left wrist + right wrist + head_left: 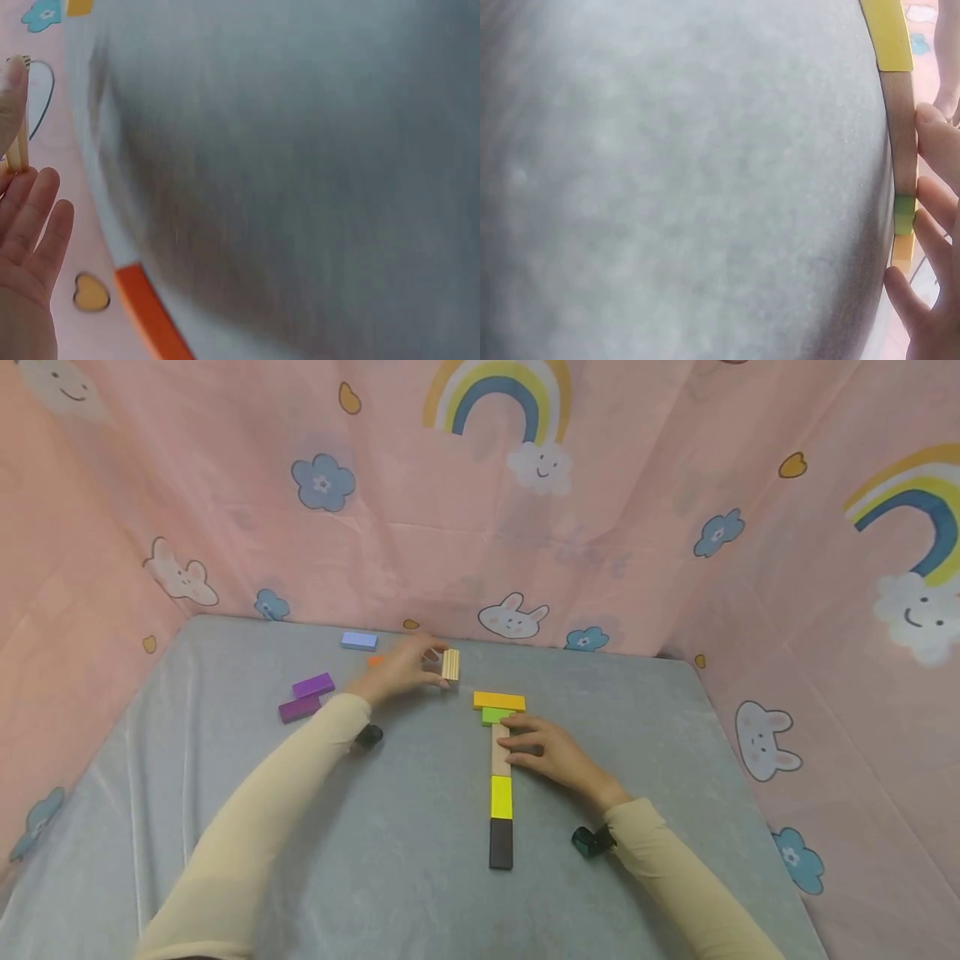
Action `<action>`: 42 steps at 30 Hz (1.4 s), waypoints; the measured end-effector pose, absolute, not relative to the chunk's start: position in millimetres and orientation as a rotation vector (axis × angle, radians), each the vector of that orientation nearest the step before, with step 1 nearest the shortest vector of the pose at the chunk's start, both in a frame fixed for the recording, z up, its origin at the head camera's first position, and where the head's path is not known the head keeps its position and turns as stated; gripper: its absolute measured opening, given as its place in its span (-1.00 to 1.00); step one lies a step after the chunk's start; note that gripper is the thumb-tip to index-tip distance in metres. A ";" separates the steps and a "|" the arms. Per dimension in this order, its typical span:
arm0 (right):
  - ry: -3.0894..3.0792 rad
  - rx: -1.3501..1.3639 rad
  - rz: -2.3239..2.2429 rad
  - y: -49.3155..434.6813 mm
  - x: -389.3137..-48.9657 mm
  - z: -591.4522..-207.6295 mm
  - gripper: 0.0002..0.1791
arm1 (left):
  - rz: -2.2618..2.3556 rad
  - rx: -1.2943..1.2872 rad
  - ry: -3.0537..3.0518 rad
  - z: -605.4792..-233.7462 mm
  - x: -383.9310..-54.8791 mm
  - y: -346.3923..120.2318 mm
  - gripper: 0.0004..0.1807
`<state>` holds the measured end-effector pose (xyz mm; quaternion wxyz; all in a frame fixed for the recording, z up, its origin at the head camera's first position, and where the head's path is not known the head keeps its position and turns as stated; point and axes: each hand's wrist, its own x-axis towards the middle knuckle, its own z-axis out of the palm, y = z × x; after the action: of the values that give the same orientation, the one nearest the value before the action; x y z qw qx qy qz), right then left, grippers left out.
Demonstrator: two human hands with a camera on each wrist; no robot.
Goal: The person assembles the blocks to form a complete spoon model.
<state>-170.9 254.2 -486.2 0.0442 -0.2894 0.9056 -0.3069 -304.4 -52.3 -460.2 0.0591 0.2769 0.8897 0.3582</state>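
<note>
My left hand (403, 667) pinches a pale striped wooden block (451, 665) between thumb and fingers, above the back of the table. In the left wrist view that block (18, 154) shows at the left edge, partly behind the thumb. A line of blocks runs front to back: black (501, 843), yellow (502, 797), light wood (501, 752) and green (495, 716), with an orange-yellow block (499, 701) lying crosswise at the far end. My right hand (557, 756) rests its spread fingertips along the right side of the wood and green blocks.
Two purple blocks (312, 686) lie left of the left forearm. A light blue block (360, 641) sits near the table's back edge. Part of an orange block (154, 315) shows beside the left hand. Pink patterned curtain (637, 543) surrounds the grey cloth-covered table (420, 860).
</note>
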 end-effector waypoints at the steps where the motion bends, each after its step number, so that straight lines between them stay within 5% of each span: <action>1: 2.769 -0.890 -0.935 254.3 -171.1 -486.4 -0.61 | 1.093 0.830 2.692 -462.3 -304.3 -48.7 -0.22; 42: 2.767 -0.910 -0.928 255.7 -172.4 -487.1 -0.61 | 0.993 0.721 2.749 -485.1 -302.2 -6.6 -0.22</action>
<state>-172.4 255.7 -487.1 0.0424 -0.2973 0.9043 -0.3034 -302.2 -6.6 -485.1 0.0655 0.2388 0.9113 0.3291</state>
